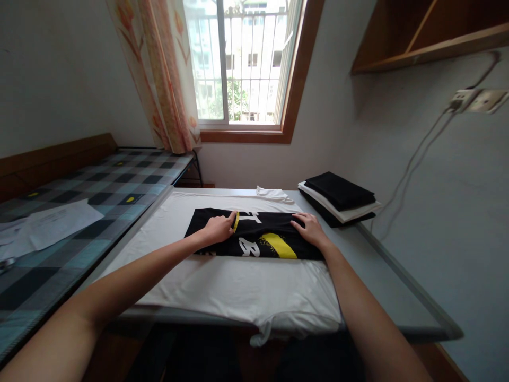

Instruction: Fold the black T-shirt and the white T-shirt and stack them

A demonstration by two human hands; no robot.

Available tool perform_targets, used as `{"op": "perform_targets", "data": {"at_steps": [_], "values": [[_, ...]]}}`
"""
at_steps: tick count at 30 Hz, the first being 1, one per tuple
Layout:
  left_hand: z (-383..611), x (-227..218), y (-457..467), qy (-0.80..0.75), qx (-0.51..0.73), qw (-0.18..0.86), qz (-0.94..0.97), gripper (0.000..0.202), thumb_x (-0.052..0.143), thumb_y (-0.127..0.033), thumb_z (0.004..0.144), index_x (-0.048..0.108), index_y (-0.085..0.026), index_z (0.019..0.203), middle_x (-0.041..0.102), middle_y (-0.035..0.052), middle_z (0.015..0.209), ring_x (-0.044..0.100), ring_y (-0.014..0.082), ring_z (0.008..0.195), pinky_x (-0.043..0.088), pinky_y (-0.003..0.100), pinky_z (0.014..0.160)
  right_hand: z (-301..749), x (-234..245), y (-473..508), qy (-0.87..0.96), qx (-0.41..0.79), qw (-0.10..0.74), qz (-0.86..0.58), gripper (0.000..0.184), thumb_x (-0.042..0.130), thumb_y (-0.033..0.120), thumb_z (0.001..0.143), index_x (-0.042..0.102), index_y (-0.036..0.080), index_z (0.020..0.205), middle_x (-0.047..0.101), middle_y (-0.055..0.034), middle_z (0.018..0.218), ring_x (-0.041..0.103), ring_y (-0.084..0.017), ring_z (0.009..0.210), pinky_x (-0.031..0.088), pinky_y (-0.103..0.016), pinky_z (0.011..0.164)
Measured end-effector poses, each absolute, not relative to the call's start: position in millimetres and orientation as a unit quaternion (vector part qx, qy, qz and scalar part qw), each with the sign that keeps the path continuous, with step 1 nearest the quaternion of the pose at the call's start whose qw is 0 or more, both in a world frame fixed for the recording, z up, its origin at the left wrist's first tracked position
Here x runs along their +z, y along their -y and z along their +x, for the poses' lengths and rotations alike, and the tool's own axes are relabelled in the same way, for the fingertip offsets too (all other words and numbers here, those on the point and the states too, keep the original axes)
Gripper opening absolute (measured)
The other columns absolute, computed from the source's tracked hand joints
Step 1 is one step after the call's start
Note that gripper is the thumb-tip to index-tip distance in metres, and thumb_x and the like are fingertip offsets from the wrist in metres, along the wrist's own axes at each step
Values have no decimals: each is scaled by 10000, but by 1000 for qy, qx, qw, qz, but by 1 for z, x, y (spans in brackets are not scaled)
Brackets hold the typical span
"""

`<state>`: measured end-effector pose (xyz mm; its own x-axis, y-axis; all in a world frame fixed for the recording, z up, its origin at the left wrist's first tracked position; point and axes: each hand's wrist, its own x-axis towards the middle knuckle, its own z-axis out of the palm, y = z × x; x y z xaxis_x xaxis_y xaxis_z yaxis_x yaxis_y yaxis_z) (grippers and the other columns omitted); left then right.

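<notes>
View from the person's head, looking down along two bare forearms that reach forward over a grey bench [382,276]. A white shirt [238,286] is spread flat across the bench, its near edge hanging over the front. On top of it, towards the far side, lies a black shirt [274,227], folded into a long strip that runs left to right, with white lettering and a yellow patch showing.

The left hand [218,229] rests on the left part of the black shirt. Its grip is closed, with fingers curled and thumb pressed against a folded edge of the cloth, right beside a thin yellow stripe. The right hand [310,229] lies on the right end of the same shirt, its grip open, palm down and fingers spread flat on the fabric, holding nothing. The middle of the black shirt stretches between the two hands.

Beyond the right hand, at the far right corner of the bench, sits a stack of folded clothes [340,199], black and white, well apart from the hands. A small crumpled white cloth [274,193] lies just behind the black shirt. To the left is a bed [99,196] with a checked cover and a sheet of paper [59,223] on it. A window [238,63] with a patterned curtain [163,79] fills the far wall.
</notes>
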<state>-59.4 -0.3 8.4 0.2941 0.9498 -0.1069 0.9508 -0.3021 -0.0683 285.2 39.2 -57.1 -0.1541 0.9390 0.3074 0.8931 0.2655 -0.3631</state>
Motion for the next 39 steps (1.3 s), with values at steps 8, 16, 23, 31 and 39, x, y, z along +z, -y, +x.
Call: {"op": "perform_targets", "data": {"at_steps": [8, 16, 23, 31, 39], "values": [[-66, -2, -2, -569, 92, -44, 816, 515, 333, -544, 953, 517, -234, 1320, 613, 135, 1237, 587, 286, 1143, 449, 401, 939, 286, -57, -40, 759, 48, 234, -605, 434, 508, 451, 901, 663, 192, 1212, 606, -126, 1283, 499, -267, 1229, 363, -417, 1056], [-70, -44, -2, -559, 70, -18, 826, 700, 307, -626, 930, 344, -208, 1490, 305, 112, 1561, 182, 316, 1461, 153, 531, 1163, 283, -54, -36, 753, 55, 225, -616, 426, 513, 441, 901, 665, 196, 1215, 594, -118, 1299, 486, -269, 1240, 358, -413, 1064], [-69, -41, 0, -558, 78, -27, 826, 667, 307, -628, 930, 386, -249, 1472, 317, 79, 1561, 198, 294, 1461, 168, 509, 1171, 277, -48, -31, 699, 25, 210, -683, 508, 462, 476, 924, 585, 192, 1327, 513, -140, 1370, 438, -301, 1266, 354, -416, 1056], [-70, -40, 1, -561, 72, -25, 824, 575, 323, -496, 960, 382, -249, 1476, 310, 66, 1563, 212, 278, 1459, 179, 501, 1175, 281, -36, -25, 569, 22, 183, -802, 556, 342, 534, 946, 555, 220, 1351, 500, -175, 1293, 470, -345, 1177, 383, -472, 973], [-71, -41, 1, -564, 73, -24, 822, 551, 348, -445, 951, 383, -270, 1471, 311, 43, 1565, 219, 267, 1458, 178, 492, 1179, 279, -39, -30, 535, 4, 172, -827, 619, 384, 650, 880, 592, 254, 1307, 468, -153, 1319, 393, -368, 1226, 336, -512, 995]]}}
